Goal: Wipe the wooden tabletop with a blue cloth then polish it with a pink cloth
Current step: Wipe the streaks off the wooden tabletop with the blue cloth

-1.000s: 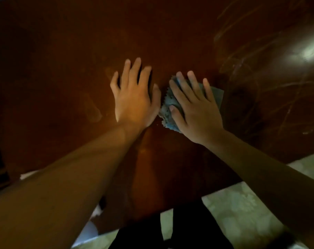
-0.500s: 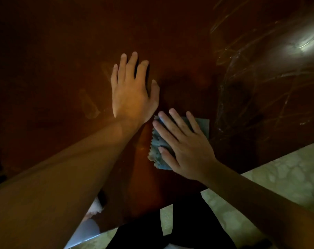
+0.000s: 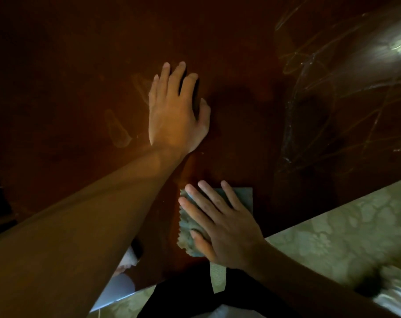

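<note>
Blue cloth (image 3: 217,220): bunched flat on the wooden tabletop (image 3: 240,53) near its near edge, pinned under the right hand; zigzag-cut edge shows on its left side.
Right hand (image 3: 220,228): 4 fingers straight and spread over the cloth, thumb laid along its lower left part; palm pressing down, no curl round the fabric. Likely flat so the whole cloth drags with the palm and wipes a wide strip.
Left hand (image 3: 174,111): flat on bare wood, fingers straight and close together, thumb out to the right; holds nothing. Well apart from the cloth, further up the table. Reads as a brace for leaning over the surface.
Left forearm (image 3: 80,226): crosses the lower left of view, reaching over the near edge.
Tabletop state: dark glossy wood; pale smudge marks (image 3: 119,131) just left of the left hand; curved streaks (image 3: 332,99) and a light glare at right.
Floor (image 3: 332,237): pale patterned, beyond the table edge at lower right.
Pink cloth: not in view.
Step, by my guess: blue-cloth wipe underway; smudges say more wiping is needed before polishing.
</note>
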